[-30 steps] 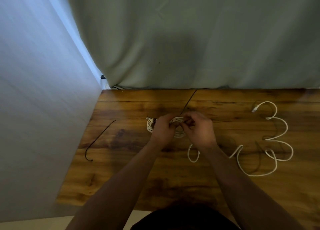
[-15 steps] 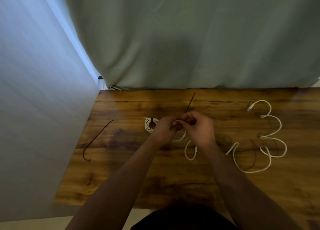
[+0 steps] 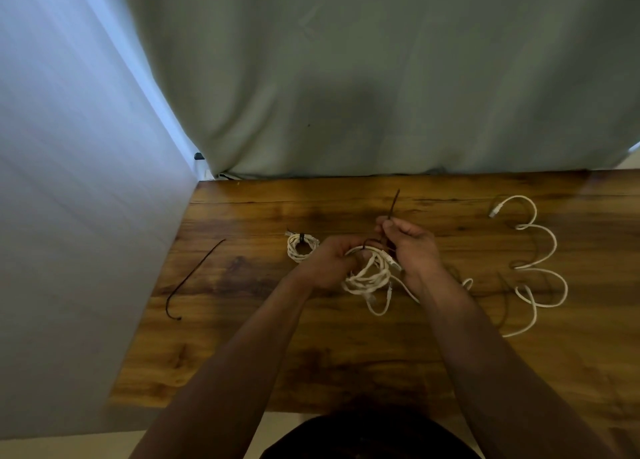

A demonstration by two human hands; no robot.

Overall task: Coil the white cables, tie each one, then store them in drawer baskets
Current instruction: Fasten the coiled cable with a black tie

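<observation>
A coiled white cable (image 3: 367, 276) is held over the middle of the wooden table (image 3: 311, 348). My left hand (image 3: 329, 263) grips the coil's left side. My right hand (image 3: 412, 242) pinches a dark tie (image 3: 393, 204) whose free end sticks up and away; the tie loops over the coil's top. A smaller white coil (image 3: 300, 247), bound with a dark tie, lies just left of my left hand. A loose white cable (image 3: 536, 268) snakes across the table's right side.
Another dark tie (image 3: 194, 275) lies loose near the table's left edge. A grey-green curtain (image 3: 381, 78) hangs behind the table's far edge, and a pale wall (image 3: 69, 181) borders its left side.
My hands lifted the coil toward me, away from the small bound coil. My right hand has pulled the dark tie upward over the coil. The view shifted slightly.
</observation>
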